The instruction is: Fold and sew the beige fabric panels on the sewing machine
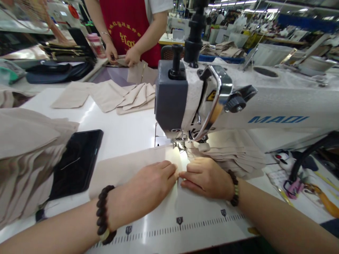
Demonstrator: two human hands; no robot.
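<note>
A pale beige fabric piece lies flat on the white table, just in front of the sewing machine's needle area, its right end lit bright by the machine's lamp. It looks like thin, matte woven cloth with straight cut edges.

At the far left a tall stack of the same beige cloth runs out of view, so its full extent cannot be told. Just beside it lies a black tablet, glossy and rectangular, with its lower left corner tucked under the stack.

The left hand rests palm down on the fabric piece, fingers extended and close together, pressing it flat; a dark beaded bracelet circles the wrist. The right hand lies just beside it, fingertips touching or nearly touching the left's, fingers curled narrowly on the cloth's edge; whether they pinch a fold cannot be made out.

A printed ruler scale runs along the table's near edge. Behind the hands stands the sewing machine, grey and white with a chrome guard; its needle is hard to make out in the glare. More folded beige pieces lie under its arm. Across the table a person in a red apron handles cloth, cut off above the chest.
</note>
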